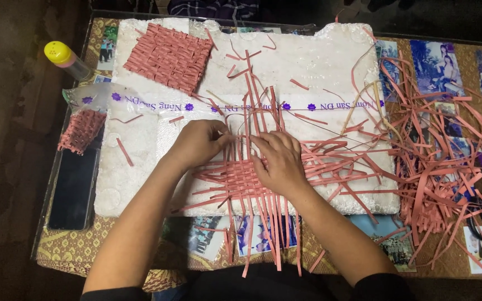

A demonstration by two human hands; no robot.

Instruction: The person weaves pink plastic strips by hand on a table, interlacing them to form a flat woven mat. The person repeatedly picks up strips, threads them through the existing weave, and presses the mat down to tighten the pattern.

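A half-woven mat of pink paper strips (241, 175) lies on a white foam board (319, 72), with loose strip ends fanning out on all sides. My left hand (196, 145) pinches a strip at the weave's upper left edge. My right hand (280, 161) rests flat on the weave just to the right, fingers pressing the strips down. Upright strips (258, 106) stick out beyond both hands toward the far side.
A finished pink woven square (168, 56) lies at the board's far left; a smaller woven piece (80, 131) sits on a dark phone (73, 189). A heap of loose pink strips (442, 161) covers the right. A yellow-capped bottle (65, 58) lies far left. Photographs show under the glass tabletop.
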